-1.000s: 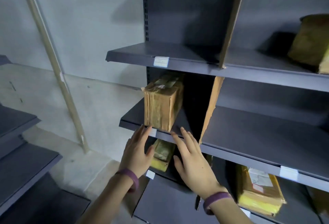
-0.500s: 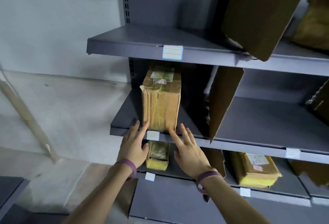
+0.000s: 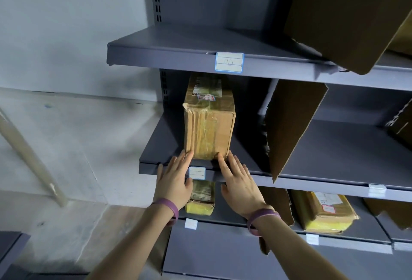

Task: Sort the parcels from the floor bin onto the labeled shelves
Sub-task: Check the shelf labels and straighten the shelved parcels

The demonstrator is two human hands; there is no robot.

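A taped brown cardboard parcel (image 3: 208, 121) stands upright on the middle grey shelf (image 3: 156, 146), in its leftmost bay. My left hand (image 3: 174, 179) lies flat at the shelf's front edge, fingertips touching the parcel's lower left corner. On the other side, my right hand (image 3: 238, 179) has its fingers spread, the index fingertip against the parcel's lower right corner. Neither hand grips anything. A white label (image 3: 197, 173) sits on the shelf edge between my hands.
Cardboard dividers (image 3: 292, 128) split the shelves into bays. The upper shelf (image 3: 167, 54) carries a label (image 3: 229, 62). Below, a yellow-ended parcel (image 3: 201, 199) and a larger parcel (image 3: 321, 213) lie on the lower shelf. A pale pole (image 3: 29, 159) leans at the left over concrete floor.
The view has shifted closer and to the front of the shelf. My hands have moved up from below the shelf edge to touch the parcel's bottom corners.
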